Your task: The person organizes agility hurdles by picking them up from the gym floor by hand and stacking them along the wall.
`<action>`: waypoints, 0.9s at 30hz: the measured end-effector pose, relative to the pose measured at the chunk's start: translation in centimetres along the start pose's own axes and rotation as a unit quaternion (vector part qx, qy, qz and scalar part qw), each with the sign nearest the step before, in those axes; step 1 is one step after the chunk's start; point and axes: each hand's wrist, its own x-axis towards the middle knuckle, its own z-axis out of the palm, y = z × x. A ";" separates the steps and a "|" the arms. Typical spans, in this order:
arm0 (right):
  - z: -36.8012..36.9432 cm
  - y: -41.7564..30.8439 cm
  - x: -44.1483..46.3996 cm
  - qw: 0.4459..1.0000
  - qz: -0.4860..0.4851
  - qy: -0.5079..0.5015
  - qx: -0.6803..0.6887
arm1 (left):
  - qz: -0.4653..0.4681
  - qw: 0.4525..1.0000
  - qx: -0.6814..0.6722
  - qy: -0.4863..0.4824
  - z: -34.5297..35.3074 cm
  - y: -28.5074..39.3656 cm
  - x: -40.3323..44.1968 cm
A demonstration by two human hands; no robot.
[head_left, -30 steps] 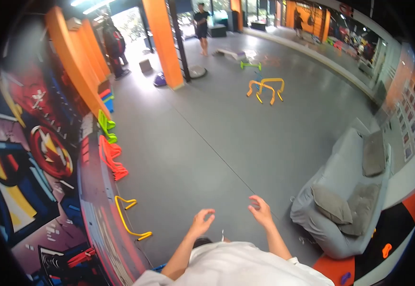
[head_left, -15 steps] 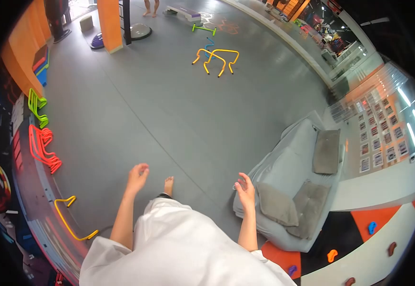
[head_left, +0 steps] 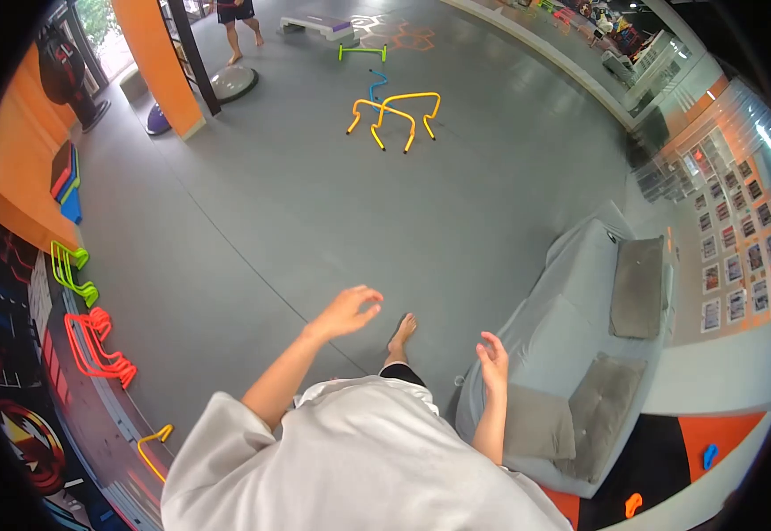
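My left hand [head_left: 347, 312] is raised in front of me over the grey floor [head_left: 314, 221], its fingers bent, thumb apart, holding nothing. To its right my right hand [head_left: 493, 361] is held up beside the grey covered sofa [head_left: 540, 319], also empty with fingers apart. Neither hand touches anything. Between the hands one bare foot [head_left: 403, 332] shows on the floor below my white shirt [head_left: 359, 451].
Yellow hurdles [head_left: 394, 115] stand ahead, with a blue hurdle [head_left: 376, 84] and a green hurdle [head_left: 363, 53] behind. Red hurdles [head_left: 98, 350] and green ones line the left wall. Beyond an orange pillar [head_left: 160, 66], another person's legs [head_left: 237, 35] show near a balance dome [head_left: 233, 82].
My left hand has moved rightward and nearer my right hand in the view. A foot now shows farther right. The other person's legs have shifted left, near the balance dome.
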 end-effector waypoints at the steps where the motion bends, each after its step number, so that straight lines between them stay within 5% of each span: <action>1: 0.4 0.2 3.1 1.000 -0.003 -0.022 -0.007 | -0.030 0.999 -0.006 0.009 -0.2 -0.3 1.2; 6: 1.4 -6.2 18.2 0.975 -0.087 -0.137 -0.151 | -0.197 0.974 -0.043 0.107 -0.6 -2.7 5.7; 12: 3.9 -22.1 31.3 0.943 -0.234 -0.235 -0.005 | -0.292 0.934 -0.085 0.189 -4.0 -5.2 13.8; 17: 2.3 -45.9 30.8 0.775 -0.564 -0.275 0.076 | -0.289 0.922 -0.148 0.213 -6.2 -8.9 24.1; 21: 0.6 -55.1 34.7 0.693 -0.641 -0.330 0.000 | -0.225 0.952 -0.137 0.156 -9.8 -11.1 35.8; 27: 1.3 -59.2 44.5 0.706 -0.642 -0.299 0.023 | -0.149 0.971 -0.181 0.048 -16.5 -15.4 55.8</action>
